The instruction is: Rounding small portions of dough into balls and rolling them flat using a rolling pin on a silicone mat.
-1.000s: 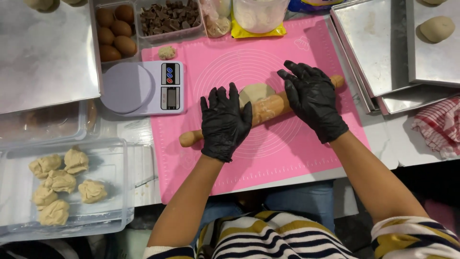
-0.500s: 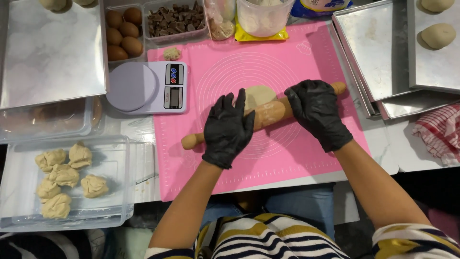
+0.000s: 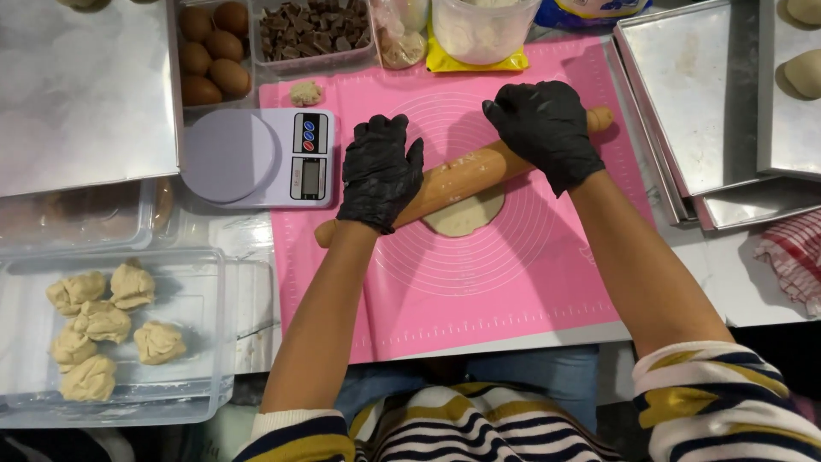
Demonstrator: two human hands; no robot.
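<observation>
Both my hands wear black gloves and press down on a wooden rolling pin (image 3: 466, 175) that lies slanted across a pink silicone mat (image 3: 513, 274). My left hand (image 3: 379, 171) lies flat over the pin's lower left part. Over the upper right end rests my right hand (image 3: 545, 130). A flattened piece of pale dough (image 3: 466, 216) sticks out from under the pin on its near side. One small dough ball (image 3: 305, 92) sits at the mat's far left corner.
A digital kitchen scale (image 3: 256, 158) stands left of the mat. A clear tub (image 3: 205, 342) at near left holds several dough lumps. Eggs (image 3: 209, 51), chocolate chunks (image 3: 312, 30) and a white tub (image 3: 483, 30) line the back. Metal trays (image 3: 710, 94) stack at right.
My hands and the rolling pin have moved away from me across the dough. The dough, earlier showing on the pin's far side, now shows on its near side.
</observation>
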